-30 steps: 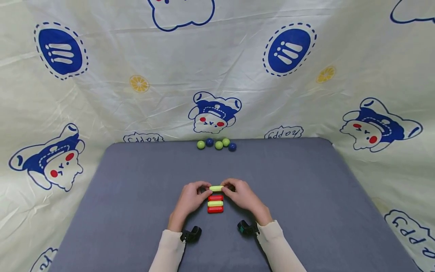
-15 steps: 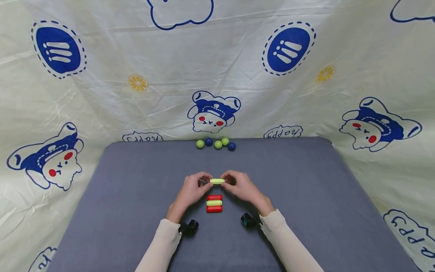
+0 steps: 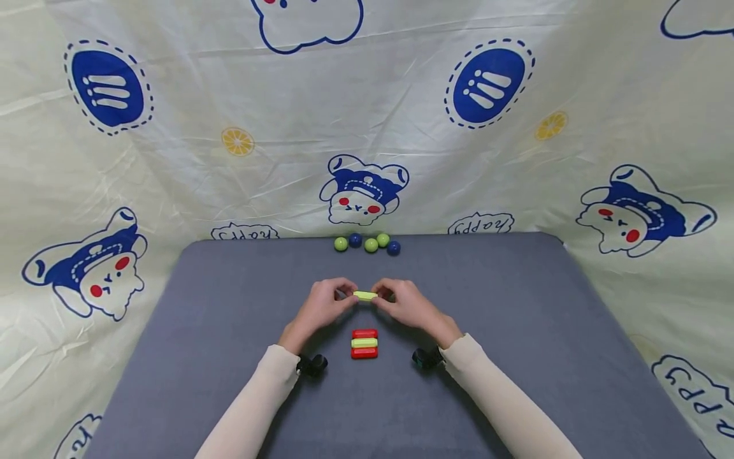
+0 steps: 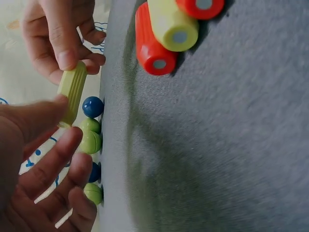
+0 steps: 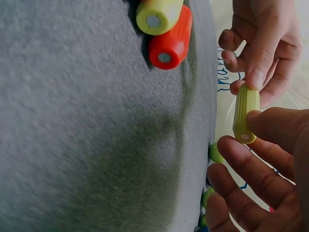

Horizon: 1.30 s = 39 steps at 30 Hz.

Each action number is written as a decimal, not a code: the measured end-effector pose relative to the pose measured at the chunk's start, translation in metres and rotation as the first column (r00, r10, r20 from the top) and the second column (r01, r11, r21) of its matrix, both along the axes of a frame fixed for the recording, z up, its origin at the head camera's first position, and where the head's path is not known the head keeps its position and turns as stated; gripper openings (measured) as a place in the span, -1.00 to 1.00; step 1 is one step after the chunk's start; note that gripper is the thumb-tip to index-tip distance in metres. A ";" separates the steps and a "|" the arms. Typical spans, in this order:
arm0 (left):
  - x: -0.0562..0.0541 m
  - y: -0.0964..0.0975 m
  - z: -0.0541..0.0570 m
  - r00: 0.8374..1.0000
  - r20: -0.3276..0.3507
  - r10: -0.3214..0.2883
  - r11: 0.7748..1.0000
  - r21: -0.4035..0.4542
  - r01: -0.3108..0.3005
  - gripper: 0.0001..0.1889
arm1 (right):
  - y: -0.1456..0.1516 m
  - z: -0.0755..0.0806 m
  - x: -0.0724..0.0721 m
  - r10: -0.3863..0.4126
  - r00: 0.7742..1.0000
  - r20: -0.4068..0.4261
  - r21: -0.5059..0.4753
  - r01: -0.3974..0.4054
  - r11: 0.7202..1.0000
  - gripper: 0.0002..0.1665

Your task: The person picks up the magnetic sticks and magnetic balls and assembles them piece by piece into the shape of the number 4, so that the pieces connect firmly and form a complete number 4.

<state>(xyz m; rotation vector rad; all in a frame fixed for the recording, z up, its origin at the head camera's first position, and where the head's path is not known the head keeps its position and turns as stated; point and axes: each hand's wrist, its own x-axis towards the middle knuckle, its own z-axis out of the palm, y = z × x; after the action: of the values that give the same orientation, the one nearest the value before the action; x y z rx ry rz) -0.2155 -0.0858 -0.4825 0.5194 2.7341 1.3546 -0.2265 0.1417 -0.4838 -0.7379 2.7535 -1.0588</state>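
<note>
A yellow-green ridged magnetic rod (image 3: 365, 296) is held crosswise between both hands, above the grey table. My left hand (image 3: 325, 303) pinches its left end between thumb and fingers, while the right hand (image 3: 410, 305) pinches the opposite end. In the right wrist view the rod (image 5: 245, 113) shows a small metal disc in its end face. Nearer the person, a red rod (image 3: 364, 333), a yellow-green rod (image 3: 364, 343) and another red rod (image 3: 364, 353) lie side by side. Their round metal ends show in the left wrist view, where the yellow-green rod (image 4: 176, 31) sits between the red ones.
Along the far table edge stand several small balls, among them a green ball (image 3: 341, 244) and a blue ball (image 3: 393, 248). Behind them hangs a pale printed cloth (image 3: 287, 172). A black wrist camera (image 3: 313, 366) is strapped to the left wrist, another wrist camera (image 3: 427, 358) to the right.
Both hands have moved away from the person with the yellow-green rod, widening the gap to the three rods on the table. Those rods and the balls have stayed put.
</note>
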 end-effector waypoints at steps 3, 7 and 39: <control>-0.005 0.001 0.004 1.000 -0.017 0.003 0.999 -0.041 -0.004 -0.82 | 0.000 0.003 -0.005 0.011 1.000 -0.021 0.006 -0.011 1.000 -0.84; -0.011 0.002 0.005 1.000 -0.016 0.019 0.996 -0.089 -0.020 -0.82 | -0.001 0.004 -0.013 0.019 1.000 -0.021 0.022 -0.018 1.000 -0.84; -0.028 0.007 -0.027 0.997 -0.035 0.070 0.991 -0.110 -0.074 -0.87 | -0.005 -0.025 -0.038 0.012 1.000 -0.010 0.051 -0.012 0.999 -0.87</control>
<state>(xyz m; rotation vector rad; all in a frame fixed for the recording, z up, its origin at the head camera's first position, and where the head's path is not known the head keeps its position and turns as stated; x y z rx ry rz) -0.2440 -0.0791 -0.5092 0.4424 2.8597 1.2089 -0.2645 0.1363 -0.5091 -0.7541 2.7697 -0.9812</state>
